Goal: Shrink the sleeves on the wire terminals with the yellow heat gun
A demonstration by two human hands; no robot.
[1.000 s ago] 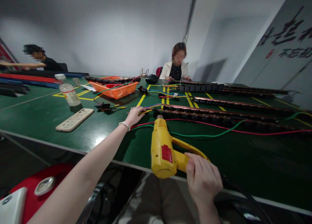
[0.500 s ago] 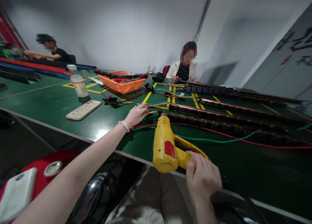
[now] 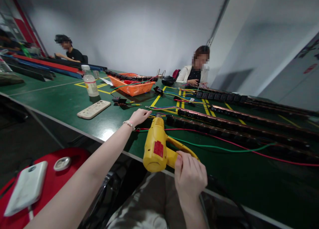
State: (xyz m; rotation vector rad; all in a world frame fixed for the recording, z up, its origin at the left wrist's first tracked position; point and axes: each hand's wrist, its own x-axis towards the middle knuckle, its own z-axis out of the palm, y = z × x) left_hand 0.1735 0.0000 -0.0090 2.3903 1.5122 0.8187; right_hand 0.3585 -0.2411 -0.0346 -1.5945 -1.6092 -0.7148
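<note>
Our right hand (image 3: 190, 172) holds a yellow pistol-shaped plastic heat gun (image 3: 155, 146), fingers wrapped closed round its handle; the tool sits above the near edge of the green surface (image 3: 62, 103), its metal nozzle (image 3: 159, 115) pointing away from us and just beside the left hand. That left hand (image 3: 140, 116), with a pale beaded bracelet (image 3: 129, 124) at the wrist, reaches low over the surface, fingers curled together by thin coloured wires (image 3: 162, 115); we cannot tell how firmly, or whether, they pinch them. The wires lead right to a long black-and-copper strip (image 3: 194, 125), with a similar strip (image 3: 214, 120) lying beyond it. Nearer us, a thin red cable (image 3: 206, 132) and a thin green cable (image 3: 211, 146) trail rightward. Left of the left hand we note a cream phone-shaped object (image 3: 94, 109), a clear bottle with a white cap (image 3: 91, 84) standing upright, and dark connector pieces (image 3: 121, 102). Farther back, an orange plastic basket (image 3: 136, 89) carries another dark strip (image 3: 129, 77) across its top. A co-worker in a white jacket (image 3: 184, 73) sits opposite; another in black (image 3: 74, 54) sits far left.
</note>
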